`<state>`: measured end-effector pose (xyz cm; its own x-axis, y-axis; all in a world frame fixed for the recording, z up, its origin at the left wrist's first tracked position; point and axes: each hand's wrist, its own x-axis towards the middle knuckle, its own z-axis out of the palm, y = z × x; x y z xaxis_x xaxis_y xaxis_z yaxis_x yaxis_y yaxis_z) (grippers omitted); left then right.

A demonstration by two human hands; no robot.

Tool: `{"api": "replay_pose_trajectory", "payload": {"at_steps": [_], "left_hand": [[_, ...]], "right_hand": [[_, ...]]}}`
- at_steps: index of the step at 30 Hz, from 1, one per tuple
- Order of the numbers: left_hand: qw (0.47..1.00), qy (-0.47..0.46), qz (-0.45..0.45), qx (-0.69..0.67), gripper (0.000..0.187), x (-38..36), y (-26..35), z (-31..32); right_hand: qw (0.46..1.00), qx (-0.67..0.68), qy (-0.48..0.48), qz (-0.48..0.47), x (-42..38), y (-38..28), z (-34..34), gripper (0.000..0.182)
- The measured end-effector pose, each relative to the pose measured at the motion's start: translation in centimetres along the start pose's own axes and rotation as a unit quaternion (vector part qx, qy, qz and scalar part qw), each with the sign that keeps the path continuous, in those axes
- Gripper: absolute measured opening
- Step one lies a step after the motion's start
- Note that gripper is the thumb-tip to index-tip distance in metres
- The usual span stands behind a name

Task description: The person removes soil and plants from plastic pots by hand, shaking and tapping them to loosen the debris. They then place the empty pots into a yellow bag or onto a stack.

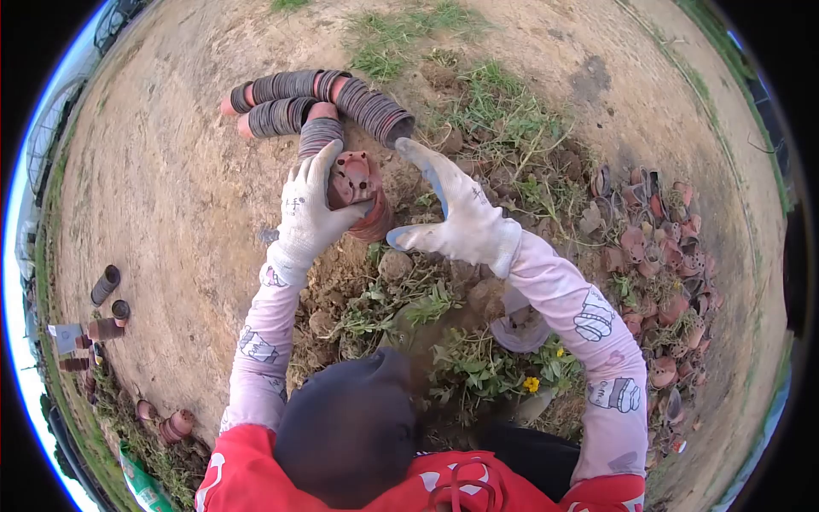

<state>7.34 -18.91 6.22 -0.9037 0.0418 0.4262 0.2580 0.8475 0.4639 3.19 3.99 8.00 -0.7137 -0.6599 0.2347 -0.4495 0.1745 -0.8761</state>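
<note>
My left hand (309,213), in a white work glove, grips a short stack of reddish plastic nursery pots (357,192) with the drainage holes of the top pot's base turned toward me. My right hand (456,218), also gloved, is just right of the stack with fingers spread and the thumb near the stack's lower rim; it holds nothing. Beyond the held pots lie long nested stacks of dark and reddish pots (316,107) on their sides on the bare dirt.
A heap of loose, scattered pots (661,273) lies to the right among weeds. Clods, grass and yellow flowers (531,384) cover the ground near my knees. More pots (107,324) sit at the far left by a green bag (141,482).
</note>
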Motion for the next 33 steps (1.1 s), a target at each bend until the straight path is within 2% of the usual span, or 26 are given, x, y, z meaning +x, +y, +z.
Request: {"api": "replay_pose_trajectory", "payload": {"at_steps": [2, 3, 4, 6, 7, 8, 10, 13, 15, 16, 17, 19, 20, 21, 23, 24, 25, 27, 28, 29, 30, 31, 32, 33], "left_hand": [[0.994, 0.008, -0.044, -0.105, 0.088, -0.3, -1.1, 1.0], [0.993, 0.012, -0.049, -0.105, 0.088, -0.6, -1.9, 1.4], [0.988, 0.017, -0.059, -0.144, 0.088, -1.3, -2.8, 1.7], [0.973, 0.027, -0.071, -0.217, 0.089, -2.6, -5.0, 2.9], [0.977, 0.024, -0.065, -0.203, 0.091, -3.5, -6.0, 3.6], [0.98, 0.017, -0.052, -0.191, 0.093, -4.4, -6.6, 4.3], [0.986, -0.002, -0.04, -0.161, 0.098, -5.9, -6.7, 5.6], [0.978, 0.012, -0.06, -0.202, 0.102, -6.2, -7.7, 8.0], [0.968, 0.004, -0.075, -0.241, 0.101, -5.9, -7.6, 8.0], [0.973, -0.016, -0.089, -0.212, 0.1, -6.1, -7.6, 7.5], [0.967, -0.021, -0.111, -0.228, 0.1, -6.1, -7.6, 7.1], [0.965, -0.015, -0.093, -0.245, 0.102, -5.8, -7.4, 7.0], [0.966, -0.01, -0.09, -0.241, 0.102, -5.8, -7.5, 7.1], [0.966, -0.01, -0.091, -0.241, 0.103, -6.1, -7.9, 7.4], [0.986, 0.014, -0.078, -0.147, 0.106, -6.9, -8.9, 8.4], [0.98, 0.012, -0.099, -0.171, 0.104, -6.5, -7.5, 7.4], [0.959, 0.033, -0.117, -0.256, 0.097, -6.7, -6.3, 6.9], [0.947, 0.106, -0.128, -0.276, 0.088, -8.3, -5.2, 6.5], [0.946, 0.102, -0.128, -0.28, 0.088, -9.2, -4.4, 5.9], [0.969, 0.119, -0.067, -0.204, 0.082, -10.2, -3.6, 5.1], [0.983, 0.135, -0.002, -0.127, 0.075, -10.7, -2.8, 4.5], [0.983, 0.129, 0.003, -0.132, 0.075, -10.8, -1.7, 4.0], [0.987, 0.083, 0.045, -0.126, 0.075, -10.7, -0.4, 3.7], [0.988, 0.037, 0.087, -0.12, 0.075, -10.6, 0.8, 3.8]], "right_hand": [[0.999, -0.02, 0.013, -0.023, 3.6, 1.1, 2.9, 0.102], [0.999, -0.011, 0.023, -0.024, 4.9, 2.3, 4.6, 0.104], [0.997, 0.061, 0.038, -0.014, 5.9, 3.6, 6.3, 0.107], [0.995, 0.091, 0.048, 0.002, 6.5, 4.5, 8.1, 0.108], [0.991, 0.116, 0.062, 0.02, 6.6, 4.9, 9.0, 0.109], [0.99, 0.089, 0.109, -0.017, 6.5, 5.6, 9.8, 0.109], [0.99, 0.097, 0.098, -0.005, 6.0, 6.2, 10.4, 0.11], [0.985, 0.118, 0.123, 0.031, 4.8, 9.3, 12.2, 0.11], [0.988, 0.052, 0.145, 0.014, 4.2, 10.5, 12.8, 0.108], [0.985, 0.078, 0.155, 0.018, 4.1, 11.0, 13.3, 0.106], [0.986, 0.049, 0.155, 0.021, 3.9, 11.5, 13.8, 0.105], [0.986, 0.054, 0.15, 0.04, 4.0, 11.5, 13.9, 0.105], [0.988, 0.041, 0.137, 0.053, 3.9, 11.0, 13.3, 0.103], [0.993, 0.047, 0.079, 0.071, 3.9, 10.1, 11.7, 0.1], [0.996, 0.032, -0.013, 0.079, 3.4, 10.2, 8.4, 0.096], [0.994, -0.024, -0.017, 0.102, 2.5, 9.0, 5.7, 0.094], [0.989, -0.078, -0.027, 0.122, 1.3, 7.5, 2.4, 0.092], [0.976, -0.09, -0.03, 0.195, -2.2, 6.0, -3.4, 0.077], [0.969, -0.14, -0.032, 0.201, -4.5, 5.6, -5.8, 0.069], [0.956, -0.168, -0.03, 0.238, -7.5, 6.2, -7.4, 0.067], [0.934, -0.134, -0.079, 0.32, -9.7, 5.0, -8.6, 0.069], [0.915, -0.185, -0.126, 0.335, -12.3, 4.7, -9.2, 0.071], [0.888, -0.243, -0.154, 0.359, -14.6, 3.8, -9.0, 0.073], [0.872, -0.246, -0.167, 0.39, -16.7, 3.4, -8.5, 0.075]]}}
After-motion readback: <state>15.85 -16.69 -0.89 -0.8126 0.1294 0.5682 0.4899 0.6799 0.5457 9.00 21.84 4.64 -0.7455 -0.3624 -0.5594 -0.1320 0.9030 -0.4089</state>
